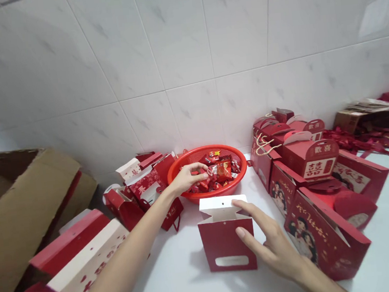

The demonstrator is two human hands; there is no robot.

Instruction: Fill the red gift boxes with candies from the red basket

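Note:
A red paper box (228, 240) with a white window stands upright on the white table, its top parted and showing white inside. My right hand (268, 236) grips its right side, thumb on the front and fingers at the top edge. Beyond the box sits an orange-red plastic basket (174, 172) holding many small red wrapped packets (223, 171). Over the basket's left part, my left hand (191, 177) has its thumb and fingers close together at a small red packet (203, 180).
Red boxes (331, 233) crowd the right side, some with rope handles. More red and white boxes (143, 189) lie left of the basket. A large cardboard carton (36, 206) leans at the far left. Red ribbons (359, 141) lie at the far right, before the tiled wall (193, 108).

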